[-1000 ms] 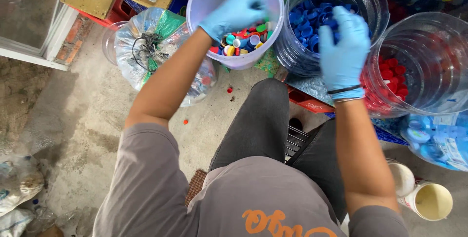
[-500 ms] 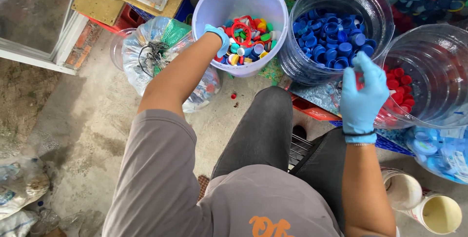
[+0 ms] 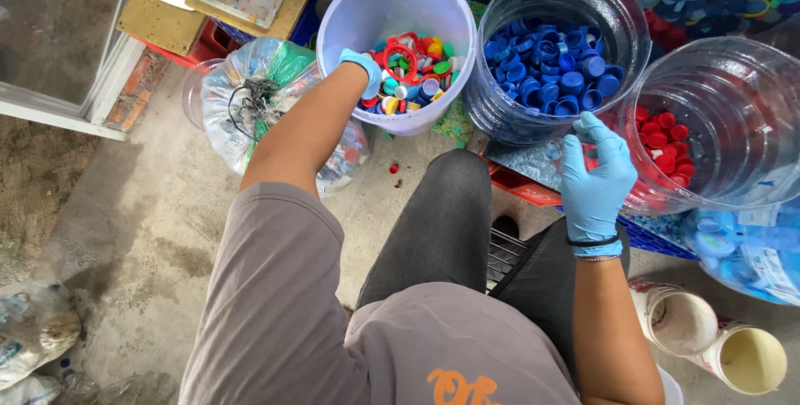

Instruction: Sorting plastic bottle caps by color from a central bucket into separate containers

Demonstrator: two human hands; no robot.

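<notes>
i see left hand (image 3: 363, 69) w/ blue glove dipped into lavender bucket (image 3: 350, 5) among mixed caps (image 3: 414, 72), its grip state hidden so can't tell, while right hand (image 3: 593, 173) hovers betw. blue-cap tub (image 3: 558, 63) & red-cap tub (image 3: 725, 122), fingers loosely curled, holding nothing visible.

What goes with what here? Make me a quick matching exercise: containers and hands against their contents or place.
1. lilac bucket
2. middle clear tub
3. right clear tub
4. right hand

a. red caps
b. mixed-colour caps
c. between the two clear tubs
d. blue caps

Pairs: 1-b, 2-d, 3-a, 4-c. The left hand reaches into the lilac bucket.
</notes>
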